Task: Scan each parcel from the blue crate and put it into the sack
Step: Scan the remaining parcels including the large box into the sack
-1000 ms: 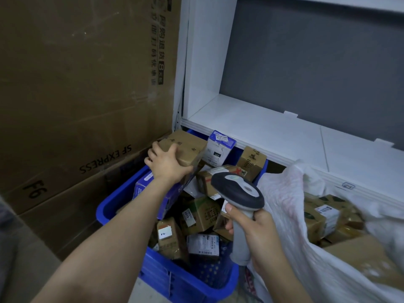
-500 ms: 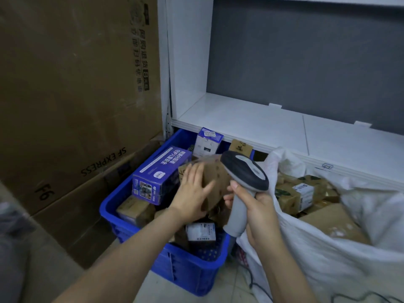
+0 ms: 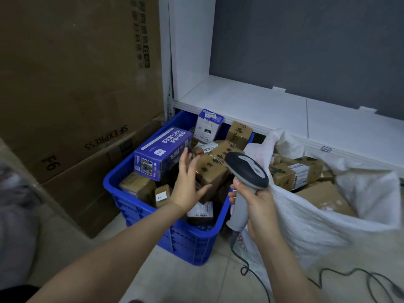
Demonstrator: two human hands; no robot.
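The left hand (image 3: 189,184) was over the blue crate (image 3: 140,206), fingers spread wide, palm turned toward a brown cardboard parcel (image 3: 213,169). The parcel sat tilted just beyond the palm, at the crate's right side, above the other boxes; whether the fingers touched it or it rested on the pile could not be determined. The hand did not close around it.

The right hand (image 3: 258,206) was closed around the grey handle of a barcode scanner (image 3: 246,171), whose dark head stood just right of the parcel, close to its near corner. The scanner's cord (image 3: 247,265) ran down onto the tiled floor.

Inside the crate, a long blue box (image 3: 161,152) lay tilted to the left of the open hand, near its fingertips. A white and blue carton (image 3: 207,125) stood upright at the far edge, and smaller brown boxes filled the rest.

The white sack (image 3: 317,217) stood open just right of the crate, against the scanner hand, with several brown parcels already inside. A white shelf (image 3: 251,101) ran behind both. Large cardboard cartons (image 3: 76,84) marked SF EXPRESS stood at the left.
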